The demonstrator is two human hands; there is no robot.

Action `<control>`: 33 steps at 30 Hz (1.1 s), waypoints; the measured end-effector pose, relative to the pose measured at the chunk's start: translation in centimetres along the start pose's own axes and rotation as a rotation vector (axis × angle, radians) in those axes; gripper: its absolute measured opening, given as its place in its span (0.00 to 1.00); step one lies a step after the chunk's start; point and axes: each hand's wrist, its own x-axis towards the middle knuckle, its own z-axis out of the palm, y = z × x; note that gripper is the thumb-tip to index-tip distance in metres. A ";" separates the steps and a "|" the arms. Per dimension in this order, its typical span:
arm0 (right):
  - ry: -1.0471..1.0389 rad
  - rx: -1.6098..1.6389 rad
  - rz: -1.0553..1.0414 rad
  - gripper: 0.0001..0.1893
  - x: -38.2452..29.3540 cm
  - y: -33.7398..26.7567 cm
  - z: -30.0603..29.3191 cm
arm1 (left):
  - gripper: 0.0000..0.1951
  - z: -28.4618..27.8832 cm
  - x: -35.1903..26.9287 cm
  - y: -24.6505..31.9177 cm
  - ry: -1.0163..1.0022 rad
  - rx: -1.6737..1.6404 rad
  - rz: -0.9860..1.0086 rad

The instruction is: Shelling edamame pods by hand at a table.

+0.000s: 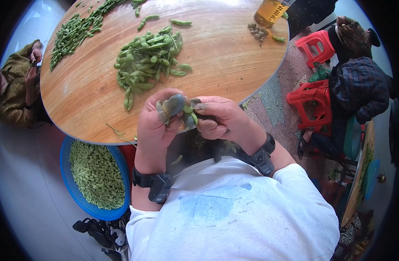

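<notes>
Both my hands meet over the near edge of the round wooden table (212, 75). Between my fingers is a green bean pod (191, 114), partly hidden by them. My left hand (160, 117) is closed on its left end, with bluish-grey covers on some fingertips. My right hand (219, 117) pinches the other side, its thumb and fingertips darkly stained or covered. Just beyond my hands lies a heap of plump green pods (147, 62). A blue plastic basket (64, 173) full of shelled green beans (96, 176) stands below the table edge at the left.
More pods (75, 36) spread at the table's far left. A bottle of amber liquid (271, 13) stands at the far right beside small brown lumps (258, 32). Red plastic stools (312, 101) and people (359, 84) are on the right; another person (16, 88) sits at the left.
</notes>
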 end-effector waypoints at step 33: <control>0.589 -1.674 -0.817 0.06 0.9 0.9 3.0 | 0.09 2.0 0.2 -0.8 0.416 0.565 0.180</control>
